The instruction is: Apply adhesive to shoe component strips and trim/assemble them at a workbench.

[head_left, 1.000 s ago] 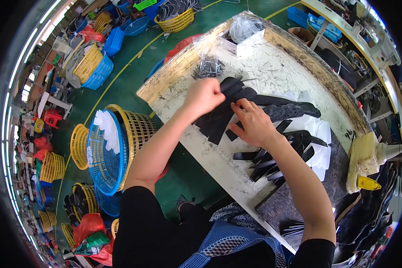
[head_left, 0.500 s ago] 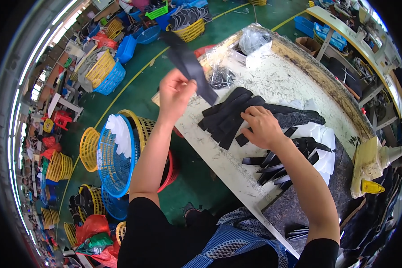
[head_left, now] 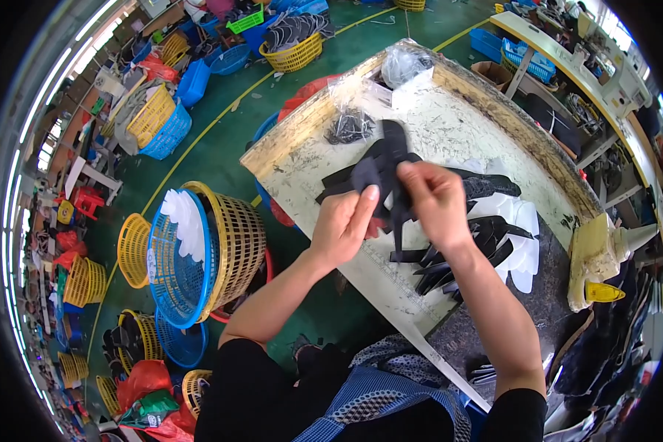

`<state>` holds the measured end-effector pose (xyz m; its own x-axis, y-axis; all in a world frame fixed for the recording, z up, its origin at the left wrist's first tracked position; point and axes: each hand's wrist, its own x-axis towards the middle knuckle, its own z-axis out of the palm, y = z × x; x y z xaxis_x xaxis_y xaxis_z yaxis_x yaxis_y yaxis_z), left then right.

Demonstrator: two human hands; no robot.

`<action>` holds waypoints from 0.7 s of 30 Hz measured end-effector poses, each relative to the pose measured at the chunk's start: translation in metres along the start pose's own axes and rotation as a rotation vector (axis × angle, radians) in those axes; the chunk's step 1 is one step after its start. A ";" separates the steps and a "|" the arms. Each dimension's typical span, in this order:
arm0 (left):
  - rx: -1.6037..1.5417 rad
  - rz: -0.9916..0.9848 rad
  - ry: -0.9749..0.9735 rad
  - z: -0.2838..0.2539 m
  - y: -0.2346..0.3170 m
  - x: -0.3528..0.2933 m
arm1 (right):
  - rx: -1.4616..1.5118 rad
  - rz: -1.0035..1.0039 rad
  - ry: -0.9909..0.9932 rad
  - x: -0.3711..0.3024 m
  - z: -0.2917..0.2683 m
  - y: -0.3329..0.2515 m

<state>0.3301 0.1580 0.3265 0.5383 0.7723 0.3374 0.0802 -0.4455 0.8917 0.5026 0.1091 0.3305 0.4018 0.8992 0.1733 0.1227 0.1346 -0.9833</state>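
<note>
A person in dark short sleeves is holding both bare hands close together above a scuffed white table with a worn wooden rim. The left hand is pinching a flat, dark, strip-like piece between thumb and fingers, the piece rising just above the thumb tip. Beside it, the right hand, slightly blurred, is closing its thumb and fingers on a long black flexible strip, which is extending above the fingertips and lying to their left; whether the two hands are gripping one piece or two, one cannot tell. Beneath and beyond the left hand, a pile of flat black strips is resting on the tabletop. Near the right forearm, narrow, curved black pieces are lying over white scalloped sheets. A clear plastic bag of dark scraps is sitting farther back, while a round blue plastic basket is standing left of the table, holding white scalloped pieces.
</note>
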 end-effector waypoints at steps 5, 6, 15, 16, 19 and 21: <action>0.194 0.153 0.479 -0.050 -0.015 -0.020 | -0.308 -0.047 0.498 0.018 -0.108 0.014; 0.216 0.184 0.507 -0.061 -0.018 -0.016 | -0.443 -0.130 0.460 0.013 -0.118 0.000; -0.357 -0.193 0.034 0.016 -0.025 -0.009 | -0.685 -0.480 -0.065 -0.064 0.036 -0.008; -0.431 -0.284 -0.032 0.013 -0.035 -0.009 | -0.478 -0.334 -0.162 -0.067 0.031 -0.008; -0.616 -0.439 -0.072 0.007 -0.038 0.008 | -0.073 -0.029 -0.275 -0.072 0.013 -0.017; -0.603 -0.494 -0.174 0.002 -0.039 0.038 | -0.052 0.096 -0.207 -0.070 -0.001 -0.021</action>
<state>0.3487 0.2041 0.3038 0.6859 0.7128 -0.1466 -0.0973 0.2895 0.9522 0.4726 0.0433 0.3391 0.2195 0.9739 0.0581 0.1412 0.0272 -0.9896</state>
